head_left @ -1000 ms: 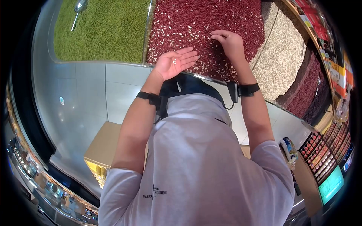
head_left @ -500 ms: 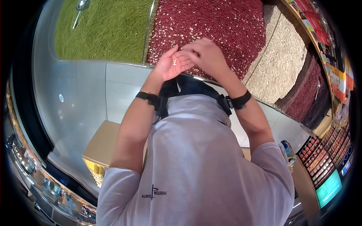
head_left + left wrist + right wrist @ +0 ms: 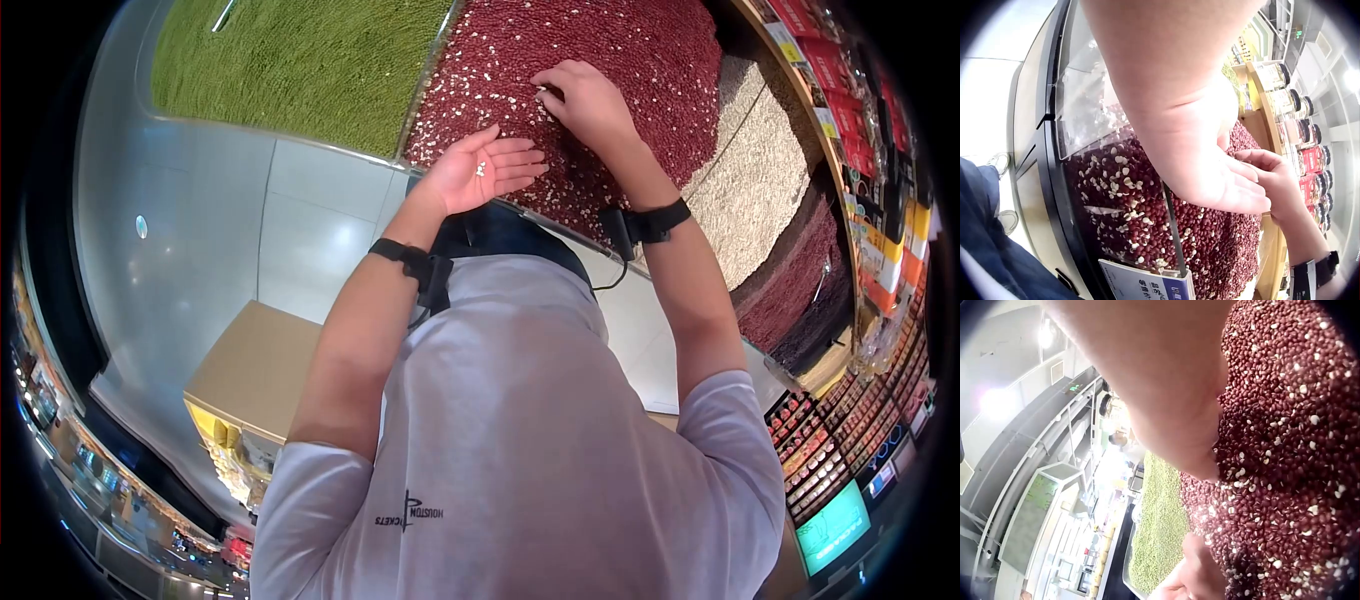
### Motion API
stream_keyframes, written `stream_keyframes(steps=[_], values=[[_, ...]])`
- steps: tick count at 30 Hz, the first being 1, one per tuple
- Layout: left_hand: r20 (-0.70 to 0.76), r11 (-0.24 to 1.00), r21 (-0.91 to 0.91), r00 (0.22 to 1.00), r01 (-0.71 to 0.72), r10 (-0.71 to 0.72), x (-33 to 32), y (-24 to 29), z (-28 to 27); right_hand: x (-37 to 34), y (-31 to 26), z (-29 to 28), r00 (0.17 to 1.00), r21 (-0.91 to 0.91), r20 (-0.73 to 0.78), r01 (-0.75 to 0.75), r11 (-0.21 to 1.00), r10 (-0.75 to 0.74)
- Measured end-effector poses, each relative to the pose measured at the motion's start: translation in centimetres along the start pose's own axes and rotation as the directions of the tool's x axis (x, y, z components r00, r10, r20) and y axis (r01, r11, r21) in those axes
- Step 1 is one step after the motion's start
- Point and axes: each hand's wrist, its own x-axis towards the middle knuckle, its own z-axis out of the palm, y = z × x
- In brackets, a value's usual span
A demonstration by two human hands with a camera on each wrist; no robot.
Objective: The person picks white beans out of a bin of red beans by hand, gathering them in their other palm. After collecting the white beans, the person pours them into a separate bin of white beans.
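In the head view my left hand (image 3: 490, 178) lies palm up near the front of a bin of dark red beans (image 3: 650, 45), fingers straight. A few small white kernels (image 3: 481, 169) sit on its palm. Beyond it, to the right, my right hand (image 3: 592, 105) reaches over the beans, thumb and index finger a little apart right at some white kernels. Many more such kernels (image 3: 1314, 419) are scattered among the red beans. The left wrist view shows the right hand's fingertips partly hidden behind the left hand; in the right wrist view they are hidden.
Left of the red beans, behind a clear divider (image 3: 428, 90), lies a bin of green beans (image 3: 300, 80) with a metal scoop handle (image 3: 223, 15). Pale grain (image 3: 750, 200) lies to the right. A sign (image 3: 1144, 281) stands on the bin's front; jars (image 3: 1313, 156) line a shelf.
Half a second ago my right hand was over the left palm; now it is back out over the red beans. The left hand stays palm up. The head view has turned slightly.
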Motion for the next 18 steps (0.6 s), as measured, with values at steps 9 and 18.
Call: stream_keyframes(steps=[9,18], values=[[0.048,1.0,0.003,0.999,0.015,-0.015,0.0,0.1,0.0,0.9,-0.1,0.1,0.996,-0.063,0.062,-0.06,0.996,0.064],[0.025,0.999,0.037,0.999,0.032,-0.033,0.1,0.2,0.3,-0.8,0.4,-1.3,0.912,0.381,0.103,-0.405,0.832,0.396]])
